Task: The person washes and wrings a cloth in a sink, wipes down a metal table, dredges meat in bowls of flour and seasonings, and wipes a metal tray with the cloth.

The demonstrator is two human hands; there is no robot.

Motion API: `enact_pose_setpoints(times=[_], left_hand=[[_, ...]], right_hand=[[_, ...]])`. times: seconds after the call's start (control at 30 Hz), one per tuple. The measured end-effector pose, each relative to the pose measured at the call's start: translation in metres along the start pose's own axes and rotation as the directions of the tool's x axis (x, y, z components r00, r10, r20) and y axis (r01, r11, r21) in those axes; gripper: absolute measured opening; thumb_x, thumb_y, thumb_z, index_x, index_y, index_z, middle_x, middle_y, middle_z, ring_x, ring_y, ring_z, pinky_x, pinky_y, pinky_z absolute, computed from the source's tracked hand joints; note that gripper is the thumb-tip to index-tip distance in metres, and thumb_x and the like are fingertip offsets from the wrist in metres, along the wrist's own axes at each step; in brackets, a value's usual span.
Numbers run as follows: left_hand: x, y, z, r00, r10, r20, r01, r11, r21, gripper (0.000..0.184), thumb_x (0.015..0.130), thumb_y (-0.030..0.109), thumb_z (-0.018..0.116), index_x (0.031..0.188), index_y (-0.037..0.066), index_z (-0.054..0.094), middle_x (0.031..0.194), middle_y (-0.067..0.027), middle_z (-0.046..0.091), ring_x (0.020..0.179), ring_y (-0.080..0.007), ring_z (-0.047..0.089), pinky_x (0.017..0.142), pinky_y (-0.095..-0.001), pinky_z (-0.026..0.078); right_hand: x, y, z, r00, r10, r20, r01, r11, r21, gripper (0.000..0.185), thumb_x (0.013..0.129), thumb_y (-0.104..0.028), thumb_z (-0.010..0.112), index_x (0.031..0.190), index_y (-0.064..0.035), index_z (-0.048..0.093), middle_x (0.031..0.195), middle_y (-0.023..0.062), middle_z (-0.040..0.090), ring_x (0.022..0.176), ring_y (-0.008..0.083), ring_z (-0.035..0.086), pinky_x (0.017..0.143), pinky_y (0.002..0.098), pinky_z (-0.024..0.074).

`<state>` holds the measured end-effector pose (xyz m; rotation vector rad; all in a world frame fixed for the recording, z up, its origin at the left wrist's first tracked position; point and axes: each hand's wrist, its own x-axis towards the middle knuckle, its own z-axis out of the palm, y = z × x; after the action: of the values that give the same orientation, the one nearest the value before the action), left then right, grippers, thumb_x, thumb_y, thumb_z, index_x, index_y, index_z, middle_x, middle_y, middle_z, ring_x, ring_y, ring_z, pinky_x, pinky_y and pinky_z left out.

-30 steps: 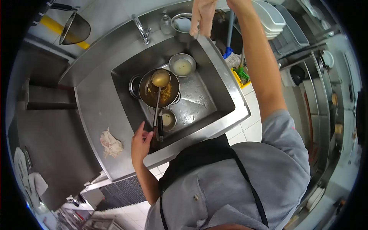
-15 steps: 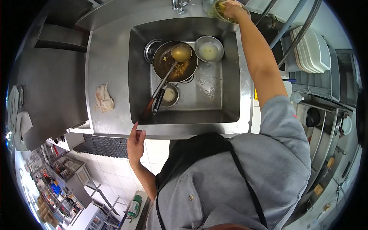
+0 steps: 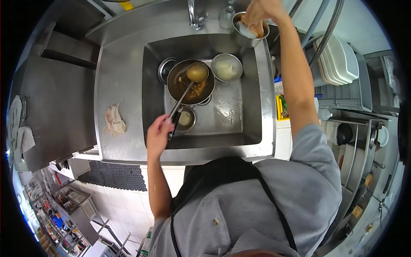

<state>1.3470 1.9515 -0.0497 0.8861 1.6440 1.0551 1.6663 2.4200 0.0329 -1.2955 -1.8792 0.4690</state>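
My left hand is at the sink's left front, its fingers closed around the dark end of the ladle. The ladle's bowl holds cloudy liquid and rests in a dark pan with yellowish residue. Over the metal pot at the sink's back right corner, my right hand points down, gripping a wet peach-coloured cloth partly inside. Something whitish is also in that pot. A metal bowl with cloudy liquid stands right of the pan, and a smaller bowl sits below it.
A crumpled cloth lies on the counter left of the sink. Behind the sink are the faucet and a clear bottle. White tubs are stacked at the right, beyond hoses and my right arm.
My left hand has moved up from the sink's front edge and closed on the ladle handle. My right hand first had the cloth raised, then reached down to the pot. The view has shifted.
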Motion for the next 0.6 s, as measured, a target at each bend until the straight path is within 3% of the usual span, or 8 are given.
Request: enact_pose_setpoints(times=[0.07,0.17,0.27,0.33,0.37,0.4,0.5,0.6], left_hand=[[0.032,0.031,0.043,0.992,0.074,0.100,-0.070,0.997,-0.042,0.032,0.100,0.020,0.055,0.124,-0.001,0.059,0.095,-0.0094,0.067,0.084,-0.0141,0.065,0.081,-0.0273,0.054],[0.080,0.066,0.114,0.944,0.126,0.304,-0.004,0.928,-0.373,0.043,0.099,0.033,0.056,0.131,0.005,0.054,0.109,-0.0111,0.065,0.091,-0.0174,0.065,0.084,-0.0322,0.054],[0.110,0.105,0.170,0.906,-0.016,0.423,0.356,0.569,-0.742,0.049,0.099,0.041,0.052,0.133,0.007,0.052,0.123,-0.0165,0.059,0.111,-0.0255,0.058,0.093,-0.0392,0.051],[0.130,0.103,0.191,0.862,0.211,0.462,0.441,0.138,-0.887,0.061,0.098,0.050,0.048,0.135,0.002,0.047,0.122,-0.0187,0.059,0.108,-0.0281,0.061,0.096,-0.0443,0.050],[0.144,0.064,0.194,0.813,0.496,0.304,-0.133,0.666,-0.734,0.057,0.099,0.047,0.047,0.134,0.002,0.049,0.122,-0.0183,0.059,0.112,-0.0289,0.060,0.098,-0.0445,0.048],[0.157,0.026,0.196,0.676,0.728,0.113,-0.706,0.684,-0.183,0.053,0.100,0.043,0.045,0.133,0.002,0.050,0.123,-0.0179,0.059,0.115,-0.0297,0.058,0.101,-0.0446,0.047],[0.172,-0.056,0.187,0.843,0.538,-0.008,-0.350,0.536,-0.769,0.037,0.098,0.033,0.045,0.116,0.005,0.061,0.111,-0.0123,0.063,0.105,-0.0278,0.061,0.092,-0.0406,0.050],[0.183,-0.109,0.178,0.888,0.457,0.051,-0.455,0.889,-0.052,0.027,0.093,0.019,0.044,0.110,0.004,0.059,0.100,-0.0048,0.061,0.096,-0.0185,0.058,0.085,-0.0287,0.047]], right_hand=[[-0.023,-0.078,-0.051,0.977,0.100,0.187,-0.161,0.924,0.348,0.020,0.088,-0.021,0.057,0.090,-0.0023,0.063,0.078,0.0109,0.066,0.069,0.0244,0.062,0.061,0.0334,0.0495],[-0.058,-0.138,-0.065,1.000,-0.029,0.003,0.023,0.847,0.532,0.020,0.089,-0.023,0.058,0.087,-0.0033,0.061,0.080,0.0044,0.066,0.069,0.0189,0.060,0.057,0.0296,0.0471],[-0.116,-0.162,-0.051,0.987,-0.077,0.139,-0.048,0.690,0.722,0.024,0.086,-0.017,0.067,0.105,-0.0040,0.058,0.095,0.0053,0.066,0.085,0.0148,0.066,0.071,0.0289,0.0565],[-0.168,-0.167,-0.017,0.973,-0.201,0.111,0.097,0.798,0.594,0.025,0.087,-0.015,0.063,0.109,-0.0036,0.060,0.102,0.0047,0.067,0.089,0.0156,0.065,0.081,0.0320,0.0528],[-0.195,-0.171,0.006,0.977,-0.178,0.119,0.095,0.858,0.505,0.022,0.085,-0.015,0.062,0.103,-0.0029,0.065,0.099,0.0045,0.068,0.090,0.0159,0.064,0.083,0.0330,0.0511],[-0.222,-0.153,0.043,0.972,-0.224,0.067,0.170,0.873,0.457,0.022,0.080,-0.017,0.066,0.099,-0.0052,0.068,0.093,0.0070,0.069,0.086,0.0210,0.065,0.080,0.0355,0.0521],[-0.298,-0.121,0.134,0.976,-0.192,0.104,0.145,0.926,0.348,0.023,0.079,-0.018,0.066,0.099,-0.0061,0.069,0.091,0.0078,0.068,0.084,0.0231,0.065,0.079,0.0366,0.0522],[-0.338,-0.095,0.193,0.983,-0.153,0.097,0.131,0.969,0.209,0.025,0.078,-0.019,0.067,0.099,-0.0071,0.069,0.089,0.0086,0.068,0.082,0.0252,0.065,0.077,0.0378,0.0522]])
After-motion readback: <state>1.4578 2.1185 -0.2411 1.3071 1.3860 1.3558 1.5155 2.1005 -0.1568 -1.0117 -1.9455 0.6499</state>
